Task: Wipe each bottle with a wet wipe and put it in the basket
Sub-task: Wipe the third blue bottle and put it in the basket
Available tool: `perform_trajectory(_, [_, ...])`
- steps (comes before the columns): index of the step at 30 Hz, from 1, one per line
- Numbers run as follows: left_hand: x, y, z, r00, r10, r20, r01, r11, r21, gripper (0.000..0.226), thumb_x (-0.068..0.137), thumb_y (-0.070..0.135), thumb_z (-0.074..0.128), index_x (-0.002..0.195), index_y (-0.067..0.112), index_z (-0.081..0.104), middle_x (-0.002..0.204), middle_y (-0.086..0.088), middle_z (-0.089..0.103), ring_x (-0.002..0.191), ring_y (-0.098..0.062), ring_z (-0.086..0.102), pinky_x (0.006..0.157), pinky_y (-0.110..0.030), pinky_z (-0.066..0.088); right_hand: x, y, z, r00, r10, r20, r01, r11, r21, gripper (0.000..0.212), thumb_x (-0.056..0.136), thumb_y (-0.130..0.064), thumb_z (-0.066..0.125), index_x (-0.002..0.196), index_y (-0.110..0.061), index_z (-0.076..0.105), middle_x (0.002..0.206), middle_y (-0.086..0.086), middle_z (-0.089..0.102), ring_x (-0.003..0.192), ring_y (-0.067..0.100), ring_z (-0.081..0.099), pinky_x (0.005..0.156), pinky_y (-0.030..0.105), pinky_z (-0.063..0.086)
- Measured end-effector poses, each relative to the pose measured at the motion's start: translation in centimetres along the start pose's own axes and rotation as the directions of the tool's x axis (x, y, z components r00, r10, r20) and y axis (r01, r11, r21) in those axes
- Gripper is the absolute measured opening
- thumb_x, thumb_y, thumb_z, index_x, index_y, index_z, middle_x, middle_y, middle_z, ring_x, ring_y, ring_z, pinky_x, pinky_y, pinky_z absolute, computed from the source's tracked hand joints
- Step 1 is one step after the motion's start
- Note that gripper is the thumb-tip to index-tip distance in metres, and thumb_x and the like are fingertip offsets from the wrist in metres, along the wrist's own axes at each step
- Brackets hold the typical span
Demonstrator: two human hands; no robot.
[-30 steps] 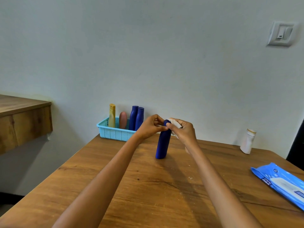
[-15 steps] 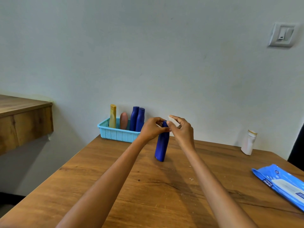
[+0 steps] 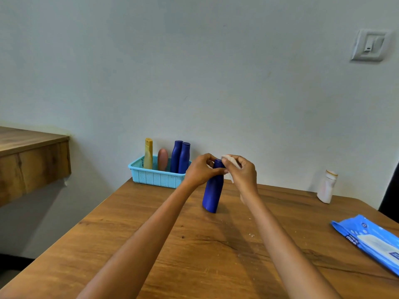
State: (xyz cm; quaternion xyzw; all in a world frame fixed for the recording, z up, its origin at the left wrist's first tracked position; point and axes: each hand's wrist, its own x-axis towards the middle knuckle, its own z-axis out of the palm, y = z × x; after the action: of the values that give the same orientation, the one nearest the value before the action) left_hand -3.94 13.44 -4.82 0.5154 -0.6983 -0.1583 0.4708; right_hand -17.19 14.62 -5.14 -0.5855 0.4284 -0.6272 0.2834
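Far L, at 9 o'clock: wooden side counter [image 3: 32,156], well apart from the action. At 11 o'clock on the brown wooden table [image 3: 151,244], a light-blue perforated plastic basket [image 3: 155,176] w/ 4 bottles standing in it: a yellow one, a pink one, 2 dark blue.

Centre, 12 o'clock: dark-blue tall plastic bottle [image 3: 212,192] w/ base on the table, tilted slightly. Left hand [image 3: 199,170] grips its neck, fingers curled round. Right hand [image 3: 243,172] pinches a crumpled white wet wipe [image 3: 232,161] against the cap.

Risks, as I judge:
- bottle leans on its base edge; hard rub at the top could skid or topple it.
- wet plastic, so the neck grip may slip.
- basket looks crowded; new bottle could knock the others.

At 2 o'clock, small white bottle w/ tan cap [image 3: 327,186] not yet wiped. At 4 o'clock, blue wet-wipe pack [image 3: 371,240] near the table edge; a stray elbow could push it off.
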Motion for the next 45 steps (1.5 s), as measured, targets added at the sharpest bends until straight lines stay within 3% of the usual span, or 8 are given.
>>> perform_trajectory(6, [0.2,-0.6,-0.3,0.999,-0.050,0.006,0.050,0.998,-0.032,0.043,0.069,0.044,0.078,0.092,0.019,0.051,0.078,0.007,0.057,0.078,-0.012,0.056,0.081,-0.035,0.051,-0.3,0.4,1.0,0.976,0.205,0.078,-0.215,0.963,0.162,0.029,0.097,-0.028,0.046,0.098,-0.016,0.072,0.097,-0.001,0.070,0.085,0.010,0.062,0.073,0.022,0.051])
perform_trajectory(13, [0.2,-1.4,-1.1,0.991,-0.128,-0.048,0.124,0.988,-0.091,0.041,0.071,0.041,0.077,0.085,0.020,0.045,0.078,0.005,0.052,0.080,-0.013,0.053,0.078,-0.032,0.050,-1.6,2.1,0.5,0.957,0.217,0.191,-0.211,0.976,-0.053,0.021,0.092,-0.025,0.058,0.103,-0.012,0.069,0.090,-0.002,0.067,0.082,0.010,0.059,0.066,0.019,0.046])
perform_trajectory(16, [0.3,-1.5,-1.4,0.979,-0.168,-0.114,0.162,0.985,-0.061,0.047,0.070,0.044,0.077,0.092,0.014,0.048,0.079,0.006,0.051,0.080,-0.012,0.052,0.077,-0.032,0.048,-2.0,2.8,0.6,0.935,0.253,0.247,-0.211,0.960,-0.184,0.013,0.092,-0.021,0.059,0.095,-0.014,0.070,0.095,0.001,0.069,0.092,0.016,0.062,0.076,0.028,0.049])
perform_trajectory(21, [0.4,-1.0,-1.1,0.951,-0.223,-0.213,0.218,0.975,-0.049,0.051,0.069,0.052,0.075,0.089,0.011,0.054,0.077,0.003,0.057,0.074,-0.013,0.055,0.070,-0.031,0.047,-1.6,1.5,1.4,0.994,0.095,0.046,-0.089,0.988,-0.122,0.018,0.091,-0.023,0.060,0.101,-0.015,0.071,0.101,0.000,0.071,0.084,0.007,0.060,0.073,0.022,0.047])
perform_trajectory(26, [0.6,0.4,-1.5,0.916,-0.282,-0.285,0.238,0.954,-0.180,0.040,0.071,0.051,0.074,0.070,0.017,0.051,0.072,0.000,0.062,0.068,-0.015,0.058,0.070,-0.033,0.048,-1.5,1.4,1.8,0.992,-0.110,0.055,0.118,0.975,-0.187,0.029,0.090,-0.021,0.061,0.117,-0.012,0.065,0.116,0.000,0.067,0.108,0.011,0.061,0.083,0.017,0.046])
perform_trajectory(33, [0.7,-0.1,-3.3,0.855,-0.382,-0.350,0.239,0.890,-0.389,0.040,0.072,0.046,0.075,0.090,0.014,0.059,0.090,-0.006,0.067,0.083,-0.022,0.066,0.080,-0.039,0.057,-1.5,3.9,1.0,0.996,-0.009,0.092,0.028,0.978,-0.207,0.032,0.091,-0.022,0.059,0.121,-0.009,0.063,0.118,0.005,0.066,0.105,0.013,0.062,0.079,0.017,0.047])
perform_trajectory(39, [0.6,0.0,-3.3,0.834,-0.425,-0.352,0.226,0.845,-0.485,0.040,0.074,0.040,0.075,0.095,0.016,0.052,0.091,-0.007,0.064,0.089,-0.024,0.065,0.081,-0.043,0.057,-1.4,4.5,0.2,0.986,0.133,-0.097,-0.143,0.984,-0.105,0.027,0.091,-0.018,0.060,0.116,-0.012,0.065,0.116,0.004,0.065,0.105,0.017,0.060,0.089,0.031,0.052])
perform_trajectory(45, [0.5,0.1,-2.9,0.809,-0.502,-0.306,0.249,0.764,-0.595,0.042,0.074,0.033,0.077,0.101,0.013,0.052,0.097,-0.010,0.064,0.093,-0.027,0.065,0.079,-0.041,0.058,-1.5,3.7,0.3,0.971,-0.158,-0.178,0.127,0.976,-0.175,0.015,0.086,-0.015,0.065,0.101,-0.013,0.066,0.108,-0.001,0.057,0.091,0.005,0.055,0.069,0.008,0.045])
